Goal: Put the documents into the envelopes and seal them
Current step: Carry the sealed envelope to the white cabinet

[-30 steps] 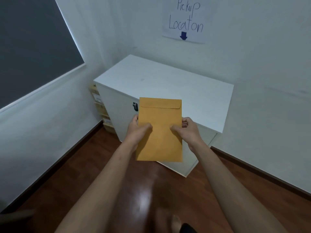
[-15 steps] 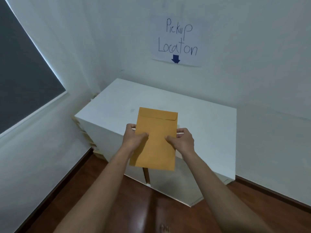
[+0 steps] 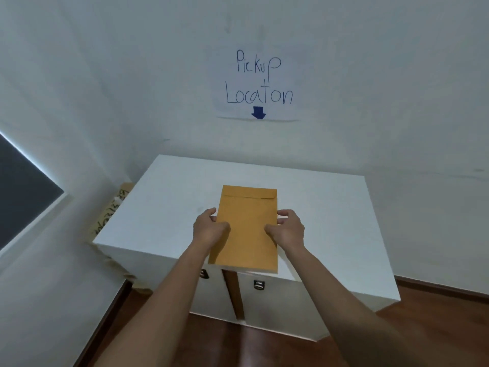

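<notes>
A brown paper envelope (image 3: 247,221) with its flap folded down at the top is held flat over the top of a white cabinet (image 3: 330,221). My left hand (image 3: 209,227) grips its left edge, thumb on top. My right hand (image 3: 287,229) grips the right edge the same way. The envelope's lower edge reaches just past the cabinet's front edge. Whether it touches the cabinet top I cannot tell. No loose documents are in sight.
A paper sign (image 3: 259,83) reading "Pickup Location" with a blue down arrow is on the wall above the cabinet. Cardboard boxes (image 3: 111,215) stand squeezed between the cabinet and the left wall. The floor is dark wood (image 3: 264,348). A dark window (image 3: 23,186) is on the left.
I have come closer to the cabinet and the envelope has moved forward from in front of it to over its top. Both hands kept their grip.
</notes>
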Demonstrator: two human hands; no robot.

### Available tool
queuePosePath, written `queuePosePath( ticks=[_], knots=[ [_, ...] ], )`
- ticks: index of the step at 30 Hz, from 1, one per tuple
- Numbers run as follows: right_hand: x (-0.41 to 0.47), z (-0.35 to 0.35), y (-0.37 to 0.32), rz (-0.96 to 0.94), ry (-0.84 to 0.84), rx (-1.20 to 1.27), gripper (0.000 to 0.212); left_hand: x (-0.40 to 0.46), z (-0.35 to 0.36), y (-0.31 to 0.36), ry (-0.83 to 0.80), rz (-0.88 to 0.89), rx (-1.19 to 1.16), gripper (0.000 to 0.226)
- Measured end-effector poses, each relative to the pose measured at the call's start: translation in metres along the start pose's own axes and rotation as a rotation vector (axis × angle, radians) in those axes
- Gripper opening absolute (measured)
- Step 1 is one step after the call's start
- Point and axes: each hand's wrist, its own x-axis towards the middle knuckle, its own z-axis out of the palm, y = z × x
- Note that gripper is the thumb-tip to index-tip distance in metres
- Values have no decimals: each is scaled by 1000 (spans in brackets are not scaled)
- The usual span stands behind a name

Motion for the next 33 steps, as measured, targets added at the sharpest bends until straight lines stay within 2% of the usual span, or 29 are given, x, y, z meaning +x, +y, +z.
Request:
queuePosePath(
  ticks=[3,7,11,25,29,31,33],
  knots=[
    [8,9,-2,5,41,-33,52,13,-3,1,-9,13,54,62],
    [15,20,1,-6,55,-108,63,25,-3,1,-43,78,121,44],
    [17,30,6,-35,55,-193,66,34,-1,-3,-68,148,202,40],
    [26,42,19,-120,37,-426,61,44,15,-22,-33,241,447,48],
    [27,42,24,-144,24,-466,62,34,19,-29,-6,326,514,47],
    [28,42,25,-151,27,-486,62,27,24,-36,9,410,609,55],
    [31,43,27,-160,33,-500,61,20,30,-45,19,475,702,73]
  ],
)
